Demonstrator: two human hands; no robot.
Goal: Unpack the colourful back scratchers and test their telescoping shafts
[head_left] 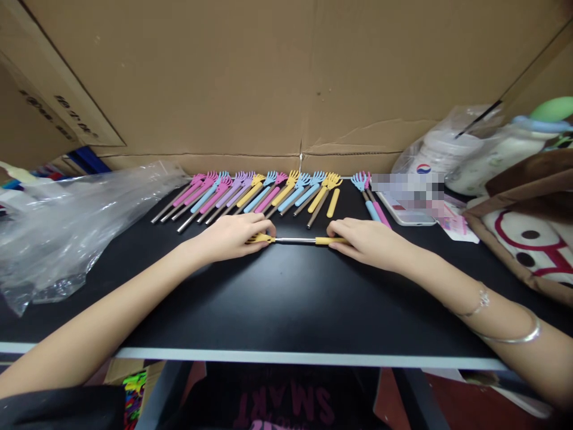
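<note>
A yellow back scratcher with a silver rod lies level between my hands, just above or on the black table. My left hand is closed around its clawed yellow head. Its yellow grip sleeve is pinched in my right hand. Behind them lies a row of back scratchers in pink, blue, purple and yellow, several with bare metal rods. A loose yellow sleeve rests at the row's right end. Farther right, a blue and a pink back scratcher lie side by side, with sleeves near their lower ends.
Clear plastic bags cover the table's left side. At the right are a phone, a white cup in a plastic bag, a bottle and a brown-trimmed bag. Cardboard walls the back.
</note>
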